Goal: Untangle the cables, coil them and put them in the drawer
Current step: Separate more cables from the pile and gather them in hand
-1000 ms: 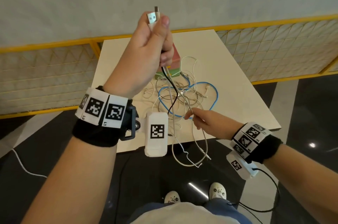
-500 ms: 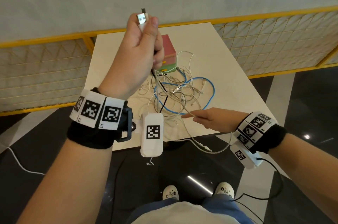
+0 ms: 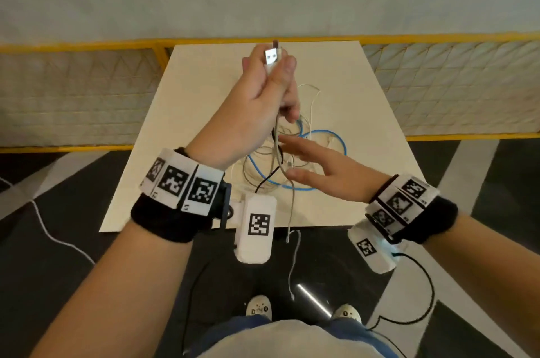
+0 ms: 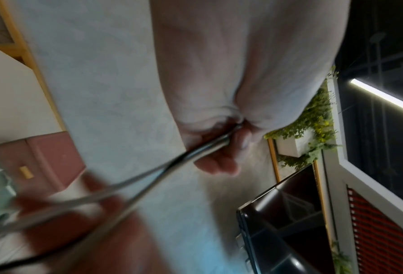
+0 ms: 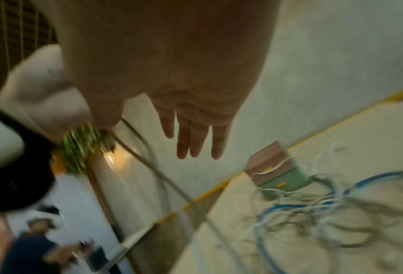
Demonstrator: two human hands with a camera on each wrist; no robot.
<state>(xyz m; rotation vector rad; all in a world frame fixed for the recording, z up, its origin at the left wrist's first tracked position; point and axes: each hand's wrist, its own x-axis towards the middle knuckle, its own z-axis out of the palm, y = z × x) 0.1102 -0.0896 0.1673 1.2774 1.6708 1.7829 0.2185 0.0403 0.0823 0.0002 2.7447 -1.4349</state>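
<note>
My left hand (image 3: 264,95) is raised above the table and grips a white cable (image 3: 290,197) near its USB plug (image 3: 271,56), together with a thin black cable (image 3: 267,178). The white cable hangs past the table's front edge. In the left wrist view the curled fingers (image 4: 219,163) hold both strands. My right hand (image 3: 318,170) is open with straight fingers (image 5: 195,140), beside the hanging strands and holding nothing. A tangle of white, grey and blue cables (image 3: 336,138) lies on the table (image 3: 204,95) below. The small drawer box (image 5: 277,166), pink over green, stands behind the tangle.
A yellow railing (image 3: 87,46) with mesh panels runs behind and beside the table. The dark floor (image 3: 58,284) lies below, with my shoes (image 3: 258,306) near the front edge. A black monitor (image 4: 284,222) and plants appear in the left wrist view.
My right hand let go of the white cable it pinched, opened, and moved up beside the hanging strands. The white cable's loose end now hangs straight over the table edge.
</note>
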